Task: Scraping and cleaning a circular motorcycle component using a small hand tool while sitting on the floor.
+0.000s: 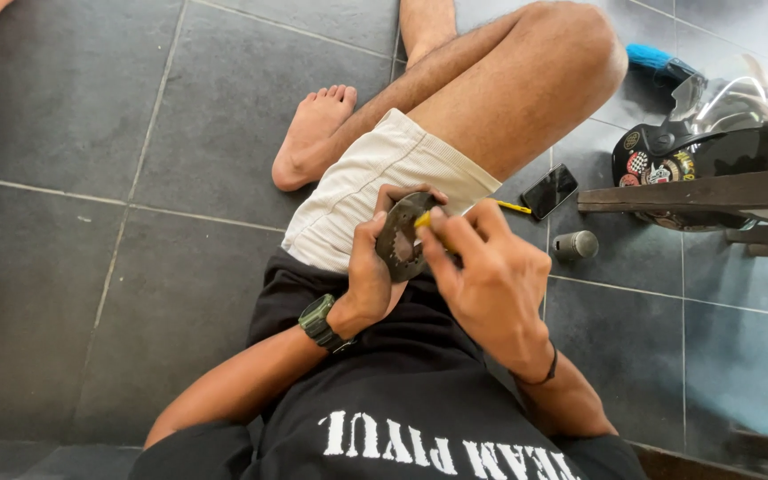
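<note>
Closest to the camera, over the lap of a person seated on the floor, both hands meet on one object. The left hand (371, 276) is closed around a dark, round metal disc (399, 236), thumb and fingers curled over its lower edge, holding it upright with its face turned toward the right hand (489, 271). That hand is pinched shut on a thin yellow tool (422, 219) (its make is too hidden to tell), and the tip sits against the disc's upper right rim. So the disc lies just left of the right hand, touching the tool, and the tool's long axis seems to run from the disc back under the right fingers.

A little farther out, another thin yellow stick (515, 207) lies on the dark tiled floor (135, 116) beside the thigh. Next come a black phone (550, 190) and a small grey cylinder (575, 244). Farthest right stands a black helmet with stickers (668, 160), partly behind a wooden plank (695, 191).
</note>
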